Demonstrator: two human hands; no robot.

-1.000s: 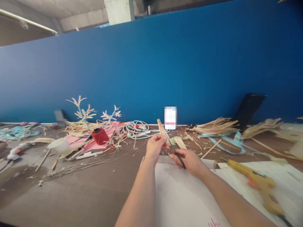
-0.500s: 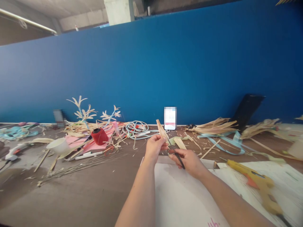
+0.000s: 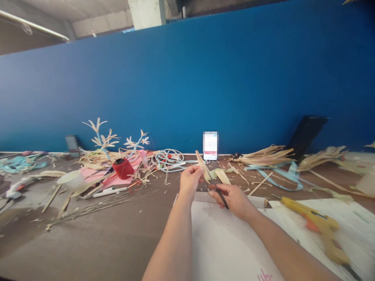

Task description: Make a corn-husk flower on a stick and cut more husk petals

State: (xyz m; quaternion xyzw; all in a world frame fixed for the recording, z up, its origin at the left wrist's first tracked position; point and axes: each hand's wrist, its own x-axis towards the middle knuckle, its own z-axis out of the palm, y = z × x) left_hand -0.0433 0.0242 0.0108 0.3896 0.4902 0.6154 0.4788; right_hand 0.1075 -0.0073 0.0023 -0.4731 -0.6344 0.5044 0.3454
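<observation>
My left hand (image 3: pixel 190 180) pinches a narrow tan leaf strip (image 3: pixel 202 163) that points up and away from me. My right hand (image 3: pixel 234 200) is closed round the dark handles of small scissors (image 3: pixel 218 191), whose blades reach up to the strip just beside my left fingers. Both hands hover over the far edge of a white sheet (image 3: pixel 225 242) lying on the brown table (image 3: pixel 117 234).
A yellow glue gun (image 3: pixel 318 226) lies at the right. Dried leaf bundles (image 3: pixel 263 156) and blue ribbon (image 3: pixel 281 177) sit behind it. To the left are a red thread spool (image 3: pixel 123 168), a white cup (image 3: pixel 72 180), wire stems (image 3: pixel 96 207) and paper flowers (image 3: pixel 102 138). A blue partition (image 3: pixel 205 86) backs the table.
The leaf strip has dropped slightly lower and tilted in my left hand. My right hand with the scissors has stayed almost in place.
</observation>
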